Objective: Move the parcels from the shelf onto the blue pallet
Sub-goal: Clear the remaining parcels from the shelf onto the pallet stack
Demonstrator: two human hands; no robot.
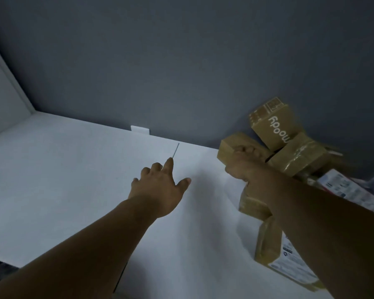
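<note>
Parcel (pixel 227 147), right grip (pixel 244 162) curled round its top, left grip (pixel 160 186) spread open over white shelf (pixel 73 169)

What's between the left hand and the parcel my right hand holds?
Head view: only bare white shelf lies between the left hand and the small parcel.

The person's body shows only as two bare arms with their hands. The bare left forearm (pixel 84 244) is long and slim, and it becomes narrow at the wrist. The bare left hand (pixel 158 186) shows its back side, with the knuckles as small bumps and short, rounded fingertips. The bare right forearm (pixel 322 223) looks thicker and fills more of the picture. The bare right hand (pixel 242 162) shows its back and its wrist; its fingers (pixel 246 150) are partly blurred. In the dim light, finer marks on the skin cannot be told.
</note>
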